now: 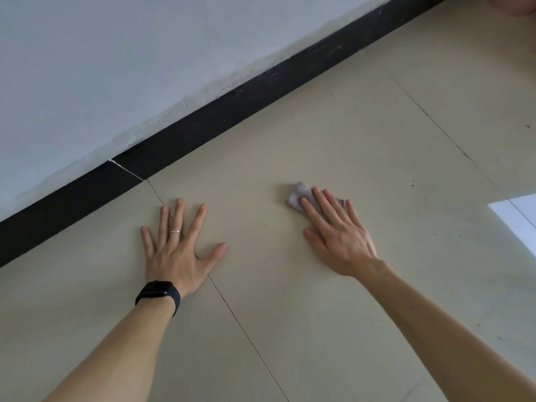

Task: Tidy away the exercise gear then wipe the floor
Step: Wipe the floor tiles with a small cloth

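A small pale grey-lilac cloth (298,195) lies flat on the beige tiled floor (333,134). My right hand (338,230) presses down on it with straight fingers, so most of the cloth is hidden under them. My left hand (178,245) rests flat on the floor to the left, fingers spread, with nothing under it. It wears a ring and a black watch at the wrist. No exercise gear is in view.
A black skirting board (232,111) runs diagonally just beyond my hands, below a white wall (116,53). A bright patch of light (519,216) falls on the floor at the right. Small dark specks dot the tiles on the right.
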`<state>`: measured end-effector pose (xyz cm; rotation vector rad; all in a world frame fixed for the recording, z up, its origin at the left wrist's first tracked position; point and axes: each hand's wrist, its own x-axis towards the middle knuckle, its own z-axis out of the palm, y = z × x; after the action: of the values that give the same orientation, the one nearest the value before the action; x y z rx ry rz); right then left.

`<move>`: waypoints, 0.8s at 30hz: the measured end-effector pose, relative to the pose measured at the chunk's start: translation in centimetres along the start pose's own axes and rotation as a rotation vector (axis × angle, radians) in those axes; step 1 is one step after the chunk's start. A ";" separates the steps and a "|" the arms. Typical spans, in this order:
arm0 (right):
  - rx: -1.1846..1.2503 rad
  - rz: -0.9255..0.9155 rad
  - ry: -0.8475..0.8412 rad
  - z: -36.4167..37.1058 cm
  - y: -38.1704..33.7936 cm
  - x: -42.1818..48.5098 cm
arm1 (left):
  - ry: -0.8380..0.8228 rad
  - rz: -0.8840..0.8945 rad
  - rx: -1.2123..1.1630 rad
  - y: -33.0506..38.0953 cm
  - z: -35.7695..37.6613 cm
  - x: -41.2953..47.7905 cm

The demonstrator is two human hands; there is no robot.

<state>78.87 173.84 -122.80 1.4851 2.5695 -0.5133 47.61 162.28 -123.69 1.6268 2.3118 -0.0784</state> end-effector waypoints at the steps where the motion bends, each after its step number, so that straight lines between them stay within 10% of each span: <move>1: -0.006 0.067 0.002 -0.8 1.1 1.7 | 0.009 0.001 0.010 -0.1 0.2 0.1; 6: 0.261 0.542 0.068 -3.4 -1.5 10.4 | 0.033 0.031 0.014 -0.4 0.4 0.5; 12: -0.087 -0.162 -0.084 -2.3 -7.2 9.8 | 0.026 0.032 0.019 -0.4 0.5 0.3; 19: 0.129 0.479 -0.001 -6.2 -3.2 20.0 | 0.049 0.049 0.019 -0.6 0.7 0.5; 24: 0.110 0.161 0.009 -3.4 -11.4 17.5 | 0.043 0.050 0.009 -0.6 0.5 0.4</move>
<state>60.38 184.14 -121.88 1.7159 2.4364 -0.6354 47.05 162.36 -124.35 1.7055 2.3044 -0.0427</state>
